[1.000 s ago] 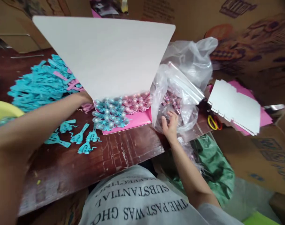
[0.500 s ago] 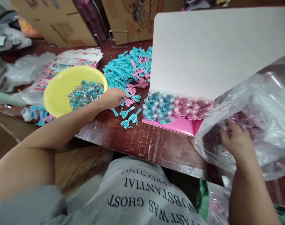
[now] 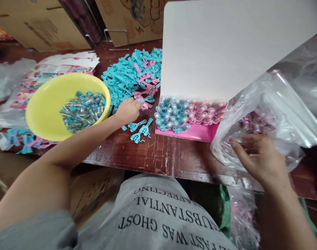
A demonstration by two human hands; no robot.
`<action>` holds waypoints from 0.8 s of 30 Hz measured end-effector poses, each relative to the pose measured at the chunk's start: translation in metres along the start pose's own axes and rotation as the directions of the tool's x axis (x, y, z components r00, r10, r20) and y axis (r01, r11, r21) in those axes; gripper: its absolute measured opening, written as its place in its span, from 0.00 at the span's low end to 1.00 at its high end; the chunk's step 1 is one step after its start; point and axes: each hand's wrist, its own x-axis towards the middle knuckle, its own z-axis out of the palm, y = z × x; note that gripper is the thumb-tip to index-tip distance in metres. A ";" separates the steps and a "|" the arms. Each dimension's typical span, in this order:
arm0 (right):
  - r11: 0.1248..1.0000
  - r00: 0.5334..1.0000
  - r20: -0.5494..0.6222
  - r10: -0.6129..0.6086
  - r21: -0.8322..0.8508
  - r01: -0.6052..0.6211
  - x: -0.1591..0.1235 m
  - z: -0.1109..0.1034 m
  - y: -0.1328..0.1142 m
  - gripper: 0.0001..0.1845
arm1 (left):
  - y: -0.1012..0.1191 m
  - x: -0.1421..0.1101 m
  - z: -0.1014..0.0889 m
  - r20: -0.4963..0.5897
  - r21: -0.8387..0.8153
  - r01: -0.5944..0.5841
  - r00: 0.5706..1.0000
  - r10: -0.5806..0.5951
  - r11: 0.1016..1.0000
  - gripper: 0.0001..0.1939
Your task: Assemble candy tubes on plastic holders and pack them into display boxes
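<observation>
My left hand rests at the front edge of a pile of turquoise plastic pieces. Its fingers are curled together, right beside a pink plastic piece; what they pinch is hidden. Several turquoise pieces lie loose just in front of it. Over the mouth of a clear plastic bag, my right hand has thumb and fingers closed around a small clear vial, only partly visible. Pink-tinted vials lie inside that bag.
A yellow bowl of clear vials with turquoise caps stands left. Centre right, a pink box with a raised white lid holds rows of turquoise and pink items. Cardboard boxes line the back.
My right hand has drawn back toward the bag's mouth with a small vial between its fingers. My left hand stays at the pile's edge. The view has shifted to the right.
</observation>
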 end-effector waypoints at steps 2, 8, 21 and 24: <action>0.997 0.998 0.006 -0.065 -0.045 0.065 -0.001 -0.003 -0.017 0.15 | 0.005 -0.019 -0.017 -0.157 -0.091 0.119 0.979 -0.132 0.989 0.17; 0.913 0.939 0.110 -0.326 0.296 0.282 0.012 0.025 -0.087 0.15 | 0.086 -0.077 -0.067 -0.086 -0.631 -0.174 0.984 0.155 0.756 0.12; 0.839 0.847 0.136 -0.513 0.290 0.461 0.011 0.040 -0.084 0.14 | 0.157 -0.064 -0.037 0.025 -0.865 -0.137 0.949 0.315 0.482 0.11; 0.854 0.835 0.186 -0.518 0.178 0.489 0.006 0.037 -0.079 0.15 | 0.167 -0.060 -0.040 0.005 -0.791 -0.197 0.945 0.327 0.580 0.13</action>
